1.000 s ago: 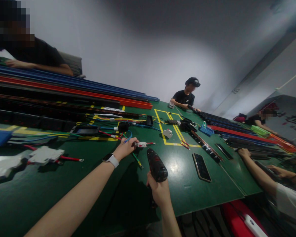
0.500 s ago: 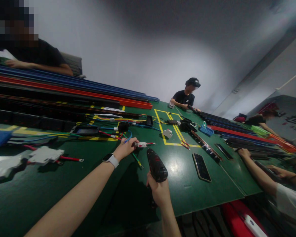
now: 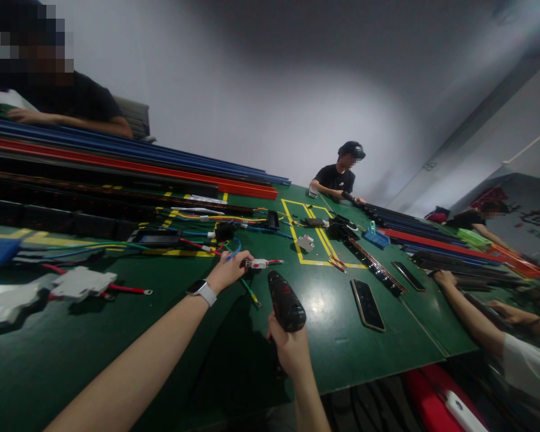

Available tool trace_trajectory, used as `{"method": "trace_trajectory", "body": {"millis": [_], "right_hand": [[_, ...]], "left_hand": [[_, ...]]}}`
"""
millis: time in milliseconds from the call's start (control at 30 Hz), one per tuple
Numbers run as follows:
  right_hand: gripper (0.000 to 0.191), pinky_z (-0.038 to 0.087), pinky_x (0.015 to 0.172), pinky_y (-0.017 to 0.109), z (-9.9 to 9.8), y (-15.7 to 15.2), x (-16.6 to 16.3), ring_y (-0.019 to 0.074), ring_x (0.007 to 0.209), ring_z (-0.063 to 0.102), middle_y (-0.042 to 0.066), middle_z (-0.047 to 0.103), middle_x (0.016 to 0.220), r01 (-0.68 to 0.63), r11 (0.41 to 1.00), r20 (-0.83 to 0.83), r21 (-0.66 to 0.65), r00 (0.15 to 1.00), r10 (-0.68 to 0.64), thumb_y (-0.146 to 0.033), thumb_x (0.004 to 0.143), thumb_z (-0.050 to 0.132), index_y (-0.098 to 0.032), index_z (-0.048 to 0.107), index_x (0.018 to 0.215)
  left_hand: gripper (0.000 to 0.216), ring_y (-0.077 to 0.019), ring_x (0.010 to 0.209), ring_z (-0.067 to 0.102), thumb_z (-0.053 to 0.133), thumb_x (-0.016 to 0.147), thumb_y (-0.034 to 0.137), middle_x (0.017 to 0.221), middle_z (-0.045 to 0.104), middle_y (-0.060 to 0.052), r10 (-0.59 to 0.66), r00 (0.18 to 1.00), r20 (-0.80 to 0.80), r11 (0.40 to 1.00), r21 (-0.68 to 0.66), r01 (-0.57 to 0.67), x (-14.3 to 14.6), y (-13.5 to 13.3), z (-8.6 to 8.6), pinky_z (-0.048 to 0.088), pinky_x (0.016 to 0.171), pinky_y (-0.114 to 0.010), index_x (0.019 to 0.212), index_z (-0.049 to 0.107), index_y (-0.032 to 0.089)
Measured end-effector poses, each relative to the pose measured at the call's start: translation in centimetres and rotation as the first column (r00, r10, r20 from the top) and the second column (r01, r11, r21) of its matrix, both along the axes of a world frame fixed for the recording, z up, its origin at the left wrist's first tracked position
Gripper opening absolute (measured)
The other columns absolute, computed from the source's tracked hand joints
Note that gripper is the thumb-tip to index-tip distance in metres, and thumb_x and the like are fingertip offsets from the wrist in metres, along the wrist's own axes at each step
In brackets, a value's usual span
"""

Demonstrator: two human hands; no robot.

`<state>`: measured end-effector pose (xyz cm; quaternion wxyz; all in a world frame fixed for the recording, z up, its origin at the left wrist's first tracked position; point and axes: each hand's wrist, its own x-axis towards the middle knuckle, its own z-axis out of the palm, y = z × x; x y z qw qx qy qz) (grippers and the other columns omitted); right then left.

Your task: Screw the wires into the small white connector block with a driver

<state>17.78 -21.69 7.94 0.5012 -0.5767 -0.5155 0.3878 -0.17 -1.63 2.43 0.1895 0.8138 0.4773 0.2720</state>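
One red lead (image 3: 276,261) is already protruding from the circuit breaker (image 3: 257,264) the left hand (image 3: 228,271) is pinching over the table (image 3: 326,354), the right hand (image 3: 291,349) gripping a power drill (image 3: 288,305) beside it, completion unclear.

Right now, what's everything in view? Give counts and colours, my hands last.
Table: one, green, centre
Rails: many, blue, orange, black, both sides
Wires: several, mixed colours, left and centre
Pale blocks: several, whitish, left and centre
Trays: at least two, blue and green, right
Phone-like slabs: two, dark, right
Co-workers: four, black or white tops, around table
Red object: one, lower right, unclear
Drill: one, black, lower centre
Watch: one, pale band, left wrist
Left hand: one, bare, holding wired block
Right hand: one, bare, gripping drill
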Motion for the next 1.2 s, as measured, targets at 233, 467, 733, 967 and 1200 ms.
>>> {"method": "trace_trajectory", "body": {"millis": [233, 467, 733, 967, 1200], "right_hand": [[0.012, 0.047, 0.062, 0.027, -0.09, -0.01, 0.0, 0.0158, 0.059, 0.057, -0.002, 0.058, 0.06, 0.018, 1.0, -0.005, -0.005, 1.0, -0.018, -0.029, 0.087, 0.062, -0.019, 0.063, 0.079], [0.009, 0.047, 0.061, 0.026, -0.17, 0.05, 0.02, 0.0155, 0.058, 0.057, -0.002, 0.058, 0.06, 0.024, 1.0, -0.011, -0.011, 1.0, -0.025, -0.027, 0.086, 0.062, -0.02, 0.063, 0.083], [0.02, 0.046, 0.06, 0.026, 0.12, 0.1, -0.07, 0.0149, 0.058, 0.055, -0.001, 0.057, 0.062, 0.023, 1.0, 0.016, -0.012, 1.0, -0.022, -0.029, 0.086, 0.062, -0.02, 0.062, 0.068], [0.015, 0.047, 0.061, 0.027, 0.39, 0.08, -0.22, 0.0153, 0.059, 0.055, -0.002, 0.057, 0.061, 0.002, 1.0, 0.005, -0.007, 1.0, -0.002, -0.028, 0.086, 0.06, -0.02, 0.062, 0.074], [0.013, 0.048, 0.062, 0.027, 0.09, 0.0, -0.07, 0.0162, 0.06, 0.058, -0.001, 0.059, 0.061, 0.029, 0.999, 0.024, -0.019, 0.999, -0.029, -0.029, 0.086, 0.061, -0.019, 0.064, 0.078]], "left_hand": [[0.024, -0.0231, 0.107, 0.066, 0.057, 0.089, 0.025, 0.11, 0.073, -0.001, -0.01, 1.0, -0.009, 1.0, 0.014, 0.01, 0.02, 0.3, -0.3, 0.037, 0.107, -0.041, 0.111, 0.066, 0.031], [0.023, -0.0229, 0.106, 0.066, 0.056, 0.09, 0.026, 0.111, 0.073, 0.0, -0.012, 1.0, -0.012, 1.0, 0.023, 0.012, -0.03, 0.31, -0.32, 0.036, 0.106, -0.041, 0.111, 0.066, 0.031], [0.024, -0.0229, 0.106, 0.066, 0.057, 0.09, 0.026, 0.112, 0.073, 0.0, -0.012, 1.0, -0.002, 1.0, 0.024, 0.012, 0.0, 0.47, -0.59, 0.036, 0.105, -0.04, 0.112, 0.066, 0.031], [0.022, -0.0236, 0.103, 0.066, 0.056, 0.092, 0.027, 0.109, 0.073, 0.0, -0.018, 1.0, 0.002, 1.0, 0.024, 0.018, -0.03, 0.3, -0.27, 0.036, 0.103, -0.041, 0.11, 0.066, 0.03], [0.023, -0.0234, 0.106, 0.066, 0.056, 0.091, 0.028, 0.11, 0.073, 0.0, -0.02, 1.0, 0.002, 1.0, 0.021, 0.02, -0.04, 0.35, -0.47, 0.035, 0.105, -0.041, 0.111, 0.066, 0.031]]}}
